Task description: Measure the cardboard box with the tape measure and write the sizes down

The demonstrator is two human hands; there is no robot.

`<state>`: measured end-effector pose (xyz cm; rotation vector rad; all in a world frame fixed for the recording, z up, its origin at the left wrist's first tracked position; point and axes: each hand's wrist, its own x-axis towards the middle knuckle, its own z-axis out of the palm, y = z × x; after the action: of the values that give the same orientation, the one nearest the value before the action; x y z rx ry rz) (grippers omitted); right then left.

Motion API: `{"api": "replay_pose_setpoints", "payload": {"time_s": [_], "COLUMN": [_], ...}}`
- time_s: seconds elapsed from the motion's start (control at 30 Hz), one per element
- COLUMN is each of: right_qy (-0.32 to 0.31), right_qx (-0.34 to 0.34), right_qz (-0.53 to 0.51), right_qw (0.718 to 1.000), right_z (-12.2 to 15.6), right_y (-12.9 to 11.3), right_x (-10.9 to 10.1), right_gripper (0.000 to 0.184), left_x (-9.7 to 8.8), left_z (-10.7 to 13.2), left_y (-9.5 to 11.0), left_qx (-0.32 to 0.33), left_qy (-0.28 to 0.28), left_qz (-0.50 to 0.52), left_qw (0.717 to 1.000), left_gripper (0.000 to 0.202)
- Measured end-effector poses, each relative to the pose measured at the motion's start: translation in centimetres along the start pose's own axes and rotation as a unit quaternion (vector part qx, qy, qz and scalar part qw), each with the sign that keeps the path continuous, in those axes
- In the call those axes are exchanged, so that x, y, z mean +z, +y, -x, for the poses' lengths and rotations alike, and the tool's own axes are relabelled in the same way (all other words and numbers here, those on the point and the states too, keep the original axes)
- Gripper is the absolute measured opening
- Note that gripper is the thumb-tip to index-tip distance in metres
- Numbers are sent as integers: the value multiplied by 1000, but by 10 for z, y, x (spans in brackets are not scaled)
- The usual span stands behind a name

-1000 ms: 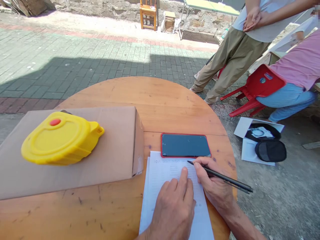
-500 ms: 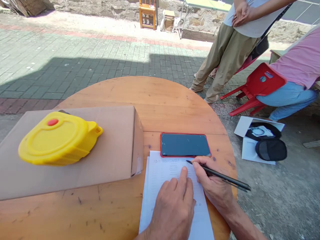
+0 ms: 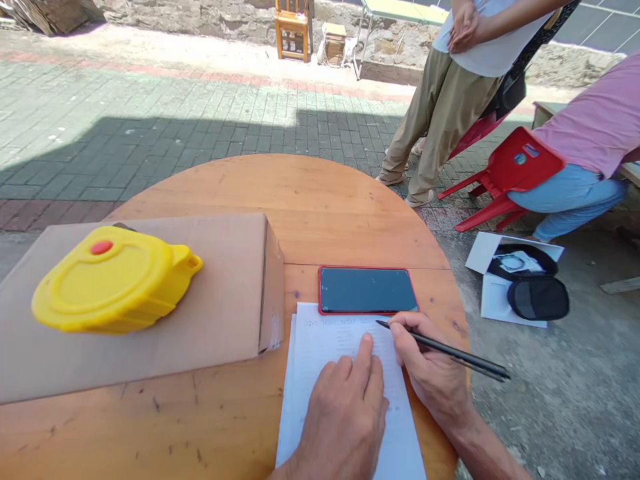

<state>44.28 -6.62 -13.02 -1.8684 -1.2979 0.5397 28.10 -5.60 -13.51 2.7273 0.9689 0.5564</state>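
Fingers [image 3: 400,331] of the right hand [image 3: 433,380] pinched on the pen [image 3: 450,352], lower centre; left hand [image 3: 345,417] open flat on the paper [image 3: 320,347], keep pressing steady

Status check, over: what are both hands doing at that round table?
Left hand flat on white paper sheet. Right hand grips slim black pen, tip at the sheet's top lines. Red-cased phone lies just beyond.

A white sheet [image 3: 320,360] lies flat at lower centre, with faint writing along its top. A slim black pen [image 3: 450,351] slants low, its tip at the sheet's upper right.
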Motion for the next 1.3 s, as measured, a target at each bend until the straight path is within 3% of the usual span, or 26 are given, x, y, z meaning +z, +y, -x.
{"api": "replay_pose_setpoints", "payload": {"time_s": [0.27, 0.87, 1.1, 1.2, 1.3], "right_qy": [-5, 17, 4, 41, 80], "right_qx": [-1, -47, -23, -10, -38], "right_qz": [-1, 23, -30, -99, -98], "right_qw": [1000, 998, 999, 994, 991], "right_z": [-2, -3, -2, -1, -1], "right_y": [0, -5, 0, 4, 4], "right_x": [1, 2, -1, -3, -4], "right_gripper": [18, 16, 15, 12, 8], "left_x": [-1, 3, 3, 2, 2], "left_z": [-1, -2, -2, -1, 0], "left_y": [1, 1, 0, 0, 0], "left_qx": [0, 3, 5, 6, 5], "left_qy": [-6, 39, 29, 23, 15], "left_qz": [0, -1, 3, 4, 5], "left_qw": [1000, 999, 1000, 1000, 1000], "left_gripper": [32, 32, 33, 33, 34]}}
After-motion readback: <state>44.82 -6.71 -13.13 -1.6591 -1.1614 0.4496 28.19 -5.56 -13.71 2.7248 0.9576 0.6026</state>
